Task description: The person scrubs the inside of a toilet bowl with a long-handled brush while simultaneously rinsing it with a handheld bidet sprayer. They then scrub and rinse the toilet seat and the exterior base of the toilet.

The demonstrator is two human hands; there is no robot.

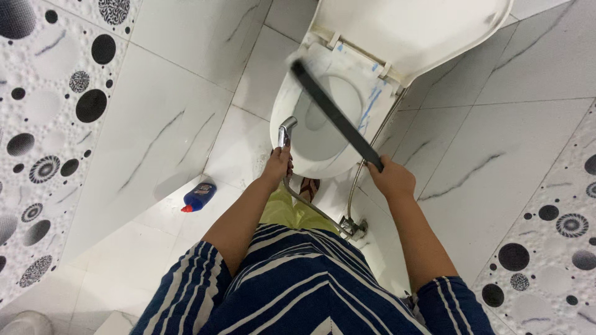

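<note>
Over toilet bowl [298, 93]: left hand [277, 164] grips sprayer [286, 129], right hand [390, 178] brush handle [335, 115]

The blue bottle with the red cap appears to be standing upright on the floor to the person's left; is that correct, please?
Not quite: the blue bottle is on the floor to the person's left, but it lies on its side rather than standing upright, red cap pointing away from the toilet. The head view shows this.

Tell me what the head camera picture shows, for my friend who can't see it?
A person stands over a white toilet bowl with its lid up, the right hand holding a long black brush handle over the bowl and the left hand gripping a silver metal hand sprayer. A blue bottle with a red cap lies on the white tiled floor.
</note>
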